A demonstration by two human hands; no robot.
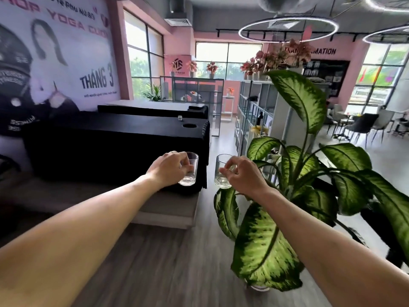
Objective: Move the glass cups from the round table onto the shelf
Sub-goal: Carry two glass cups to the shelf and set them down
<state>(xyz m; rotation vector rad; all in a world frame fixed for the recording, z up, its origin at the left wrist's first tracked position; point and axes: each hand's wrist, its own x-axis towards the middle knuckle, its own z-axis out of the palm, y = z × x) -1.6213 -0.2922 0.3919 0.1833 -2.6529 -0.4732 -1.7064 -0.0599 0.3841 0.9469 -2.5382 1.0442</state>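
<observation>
Mid-room, carrying: left hand (170, 168) grips one cup (190, 169), right hand (242, 176) another (222, 171); shelf (254, 111) at one o'clock; next, set them down.

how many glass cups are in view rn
3: one glass cup in the left hand, one in the right hand, a small one far off on the black counter. Others may be hidden.

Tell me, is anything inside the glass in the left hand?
The glass in the left hand looks empty: its clear walls and thick base show no liquid. Fingers cover part of its near side, so that part is hidden.
</observation>
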